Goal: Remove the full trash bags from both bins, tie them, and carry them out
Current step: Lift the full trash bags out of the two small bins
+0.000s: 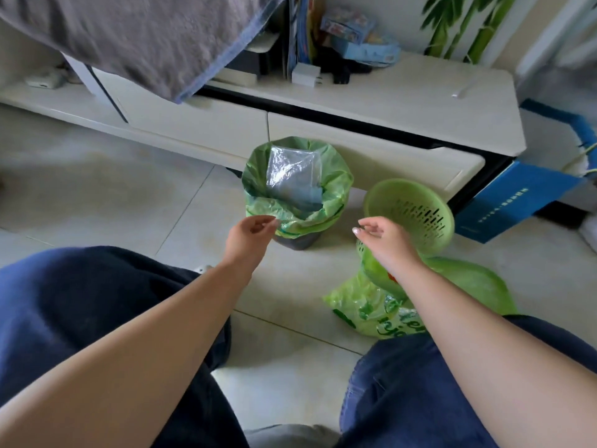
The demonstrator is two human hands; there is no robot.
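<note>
Left hand (250, 228) pinched at liner (292, 215) rim; right hand (379, 236) loosely curled, nothing held. Thin liner may be torn if yanked; bin (298, 242) tipped.

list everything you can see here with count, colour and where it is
lined bin: 1, dark, floor by the cabinet
bin liner: 1, green, folded over the bin rim
clear plastic: 1, see-through, inside the liner
perforated basket: 1, green, tilted, right of the bin
printed bag: 1, green, floor under the right forearm
cabinet: 1, cream, behind the bin
towel: 1, grey, hanging top left
blue box: 1, far right
left hand: fingertips at the liner's near rim
right hand: loosely curled, holding nothing
</note>
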